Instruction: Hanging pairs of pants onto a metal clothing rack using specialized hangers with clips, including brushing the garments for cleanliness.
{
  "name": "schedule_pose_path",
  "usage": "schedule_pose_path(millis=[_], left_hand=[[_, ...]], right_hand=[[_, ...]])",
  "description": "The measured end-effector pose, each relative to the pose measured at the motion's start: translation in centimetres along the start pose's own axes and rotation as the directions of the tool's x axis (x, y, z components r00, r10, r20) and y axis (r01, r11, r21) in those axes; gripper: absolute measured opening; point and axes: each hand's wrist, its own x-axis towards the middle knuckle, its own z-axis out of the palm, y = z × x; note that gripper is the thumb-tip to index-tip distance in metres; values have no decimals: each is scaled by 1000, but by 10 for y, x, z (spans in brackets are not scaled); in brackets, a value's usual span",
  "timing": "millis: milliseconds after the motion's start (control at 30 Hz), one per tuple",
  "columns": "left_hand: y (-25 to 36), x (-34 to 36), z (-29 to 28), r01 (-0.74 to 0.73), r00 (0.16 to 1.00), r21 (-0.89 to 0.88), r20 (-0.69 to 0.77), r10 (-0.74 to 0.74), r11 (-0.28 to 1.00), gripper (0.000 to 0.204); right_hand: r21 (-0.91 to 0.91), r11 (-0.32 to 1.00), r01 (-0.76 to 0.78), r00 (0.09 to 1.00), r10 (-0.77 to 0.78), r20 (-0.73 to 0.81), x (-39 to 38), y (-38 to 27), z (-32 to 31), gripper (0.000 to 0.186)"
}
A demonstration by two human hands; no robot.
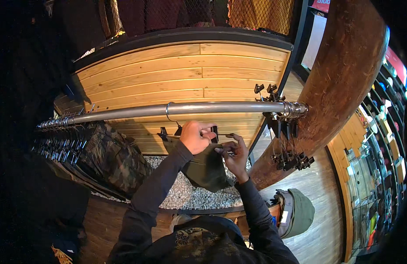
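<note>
A clip hanger [178,130] hangs by its hook from the metal rail [203,108], near the middle. From it hangs a dark olive garment [203,169], its lower part above white gravel. My left hand [196,137] is closed, fingers pinching the black clip [215,133] at the hanger's right end. Just to the right, my right hand [235,157] grips the garment's top edge near that clip, thumb and fingers bent. Another black clip [163,133] sits at the garment's left corner. My fingers partly hide the hanger's bar.
Camouflage trousers [117,156] and several dark garments crowd the rail's left end. Bare clip hangers [286,127] bunch at its right end, against a thick brown post [339,57]. Behind stands a wooden plank panel [168,66]. An olive cap [302,213] is at lower right.
</note>
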Motion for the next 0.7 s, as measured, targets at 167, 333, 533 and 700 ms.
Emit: schedule_pose_path(millis=[167,333,533,700], left_hand=[[4,-1,2,1,999,18,-52,0,1000,30],[-3,-8,12,-21,986,77,-162,34,997,32],[4,-14,9,13,984,73,-178,0,997,30],[-2,-15,9,-41,983,125,-172,62,991,31]], right_hand=[[-3,1000,-1,999,1,-43,-1,-5,6,46],[42,999,-18,996,21,-88,1,-3,17,51],[210,976,-58,979,97,-180,2,-4,31,57],[190,980,-52,963,99,-249,1,1,35,51]])
